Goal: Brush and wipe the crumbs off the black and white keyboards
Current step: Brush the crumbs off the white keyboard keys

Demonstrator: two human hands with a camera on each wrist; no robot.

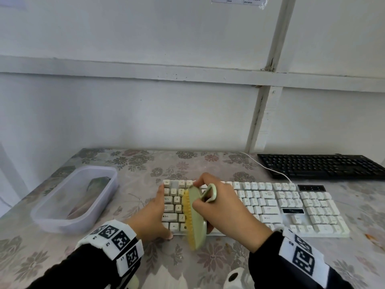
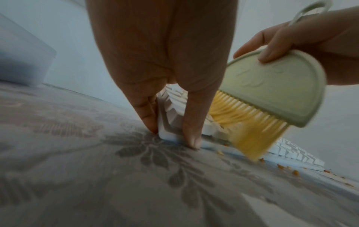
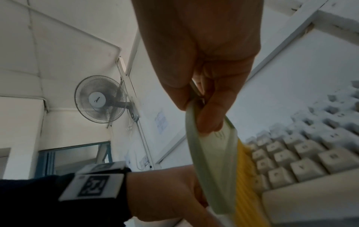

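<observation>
The white keyboard (image 1: 270, 205) lies across the middle of the flowered table, and the black keyboard (image 1: 320, 165) sits behind it at the far right. My right hand (image 1: 205, 191) grips a pale green brush (image 1: 196, 217) with yellow bristles (image 2: 250, 133), held on edge over the white keyboard's left keys and front edge. My left hand (image 1: 160, 211) braces that keyboard's left end with straight fingers along the side and the thumb at the front corner (image 2: 169, 135). Orange crumbs (image 2: 287, 169) lie on the cloth along the front edge. In the right wrist view, thumb and fingers pinch the brush (image 3: 213, 169) beside the keys (image 3: 303, 161).
A clear plastic tub (image 1: 52, 205) holding a folded cloth (image 1: 91, 197) stands at the left of the table. The white keyboard's cable (image 1: 266, 167) runs back toward the wall. A few crumbs (image 1: 369, 236) lie near the table's right edge. A wall stands close behind.
</observation>
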